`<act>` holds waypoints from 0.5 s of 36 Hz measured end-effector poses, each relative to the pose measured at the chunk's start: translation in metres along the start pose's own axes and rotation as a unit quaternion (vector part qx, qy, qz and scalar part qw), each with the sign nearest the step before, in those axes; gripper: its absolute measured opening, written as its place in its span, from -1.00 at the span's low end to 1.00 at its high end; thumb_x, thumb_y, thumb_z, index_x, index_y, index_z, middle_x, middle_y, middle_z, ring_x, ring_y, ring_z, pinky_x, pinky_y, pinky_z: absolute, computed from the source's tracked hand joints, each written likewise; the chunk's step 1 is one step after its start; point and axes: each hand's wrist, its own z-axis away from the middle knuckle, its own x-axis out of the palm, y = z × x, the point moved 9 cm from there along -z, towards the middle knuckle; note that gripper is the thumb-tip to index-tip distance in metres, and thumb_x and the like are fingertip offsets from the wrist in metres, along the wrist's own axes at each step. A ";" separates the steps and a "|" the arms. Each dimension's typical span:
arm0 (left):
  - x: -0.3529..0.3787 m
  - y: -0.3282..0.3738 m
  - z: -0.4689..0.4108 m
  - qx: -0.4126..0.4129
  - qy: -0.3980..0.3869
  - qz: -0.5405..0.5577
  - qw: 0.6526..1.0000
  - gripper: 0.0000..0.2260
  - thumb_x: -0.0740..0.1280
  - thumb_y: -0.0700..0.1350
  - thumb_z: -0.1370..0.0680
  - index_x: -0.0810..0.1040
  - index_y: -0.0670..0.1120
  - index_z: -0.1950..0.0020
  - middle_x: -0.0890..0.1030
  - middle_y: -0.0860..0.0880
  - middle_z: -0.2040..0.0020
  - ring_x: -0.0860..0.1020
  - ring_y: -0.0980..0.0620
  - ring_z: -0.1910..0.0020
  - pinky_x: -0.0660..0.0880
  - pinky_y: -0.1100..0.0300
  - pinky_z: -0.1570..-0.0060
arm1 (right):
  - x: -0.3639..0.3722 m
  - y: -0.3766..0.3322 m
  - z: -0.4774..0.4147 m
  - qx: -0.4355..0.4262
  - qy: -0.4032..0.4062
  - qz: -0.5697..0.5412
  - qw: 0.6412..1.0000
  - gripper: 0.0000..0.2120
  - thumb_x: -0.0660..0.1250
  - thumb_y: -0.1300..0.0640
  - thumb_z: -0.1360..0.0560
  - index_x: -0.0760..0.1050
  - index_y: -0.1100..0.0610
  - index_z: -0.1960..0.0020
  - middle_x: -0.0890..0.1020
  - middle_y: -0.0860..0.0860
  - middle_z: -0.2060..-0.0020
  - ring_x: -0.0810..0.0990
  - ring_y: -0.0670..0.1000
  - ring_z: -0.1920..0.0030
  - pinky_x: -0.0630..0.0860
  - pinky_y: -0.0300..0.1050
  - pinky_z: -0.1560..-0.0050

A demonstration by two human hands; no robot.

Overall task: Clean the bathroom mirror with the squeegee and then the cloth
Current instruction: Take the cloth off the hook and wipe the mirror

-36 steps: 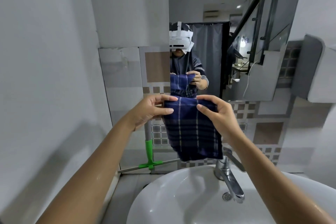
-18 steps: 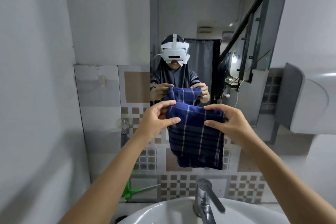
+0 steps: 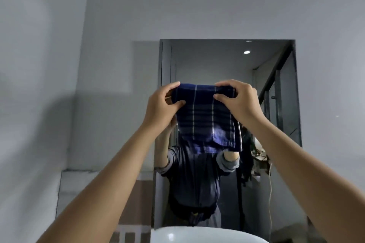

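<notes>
A folded dark blue plaid cloth [image 3: 205, 116] hangs in front of the upper middle of the mirror [image 3: 227, 61]. My left hand [image 3: 160, 106] pinches its top left corner and my right hand [image 3: 240, 102] pinches its top right corner. The cloth covers the head of my reflection; whether it touches the glass I cannot tell. The squeegee is out of view.
The white basin rim [image 3: 197, 235] shows at the bottom centre. Grey wall surrounds the mirror, with tiles [image 3: 130, 193] low on the left. The mirror reflects a stair rail, a ceiling light and a cable on the right.
Both hands have lifted the cloth from chest height to the upper part of the mirror. The view has tilted up, so the tap and squeegee have dropped out of sight.
</notes>
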 end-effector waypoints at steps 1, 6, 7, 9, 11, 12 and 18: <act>-0.002 0.003 -0.014 0.008 0.003 -0.006 1.000 -0.55 0.43 -0.26 -0.42 0.47 -0.07 -0.28 0.57 -0.03 -0.18 0.53 0.08 -0.14 0.45 0.20 -0.21 | 0.000 -0.002 -0.014 -0.005 0.013 0.001 1.000 -0.77 0.44 0.20 -0.40 0.60 0.10 -0.06 0.59 -0.15 0.16 0.52 -0.26 0.19 0.34 -0.65 0.16; 0.000 0.008 -0.067 0.045 0.001 -0.048 0.998 -0.56 0.38 -0.23 -0.47 0.42 -0.11 -0.33 0.53 -0.06 -0.23 0.48 0.05 -0.20 0.41 0.20 -0.23 | 0.004 -0.007 -0.066 -0.031 0.052 0.001 0.998 -0.79 0.41 0.24 -0.42 0.59 0.11 -0.05 0.60 -0.10 0.12 0.52 -0.14 0.12 0.35 -0.62 0.17; 0.002 0.008 -0.074 0.056 0.005 -0.066 0.996 -0.56 0.37 -0.22 -0.48 0.40 -0.11 -0.35 0.50 -0.07 -0.25 0.46 0.03 -0.23 0.39 0.18 -0.25 | 0.005 -0.007 -0.072 -0.035 0.052 0.005 0.998 -0.79 0.41 0.25 -0.42 0.59 0.12 -0.05 0.60 -0.10 0.12 0.52 -0.13 0.10 0.36 -0.58 0.15; 0.006 0.007 -0.081 0.078 0.011 -0.097 0.992 -0.56 0.33 -0.20 -0.51 0.36 -0.12 -0.38 0.46 -0.11 -0.28 0.41 -0.03 -0.28 0.34 0.12 -0.31 | 0.009 -0.004 -0.082 -0.039 0.047 0.015 0.998 -0.79 0.40 0.24 -0.43 0.58 0.12 -0.06 0.59 -0.10 0.11 0.52 -0.11 0.06 0.36 -0.46 0.10; 0.011 0.007 -0.083 0.100 0.013 -0.121 0.988 -0.55 0.29 -0.20 -0.53 0.31 -0.14 -0.41 0.42 -0.13 -0.32 0.36 -0.05 -0.33 0.28 0.15 -0.34 | 0.011 0.001 -0.087 -0.041 0.045 0.024 0.998 -0.79 0.41 0.22 -0.43 0.58 0.11 -0.06 0.58 -0.10 0.10 0.50 -0.11 0.05 0.33 -0.51 0.13; 0.014 0.006 -0.083 0.111 0.011 -0.134 0.985 -0.55 0.28 -0.19 -0.54 0.29 -0.14 -0.43 0.39 -0.14 -0.34 0.34 -0.04 -0.35 0.25 0.20 -0.34 | 0.011 0.003 -0.088 -0.044 0.045 0.028 0.998 -0.78 0.41 0.21 -0.42 0.58 0.11 -0.06 0.58 -0.11 0.10 0.50 -0.12 0.06 0.31 -0.56 0.16; 0.030 0.001 -0.069 0.167 -0.003 -0.204 0.965 -0.53 0.28 -0.11 -0.55 0.28 -0.19 -0.43 0.30 -0.15 -0.38 0.30 -0.06 -0.37 0.19 0.29 -0.31 | 0.005 0.012 -0.073 -0.050 0.056 0.049 0.996 -0.77 0.45 0.19 -0.40 0.60 0.10 -0.06 0.58 -0.12 0.15 0.46 -0.26 0.22 0.28 -0.68 0.20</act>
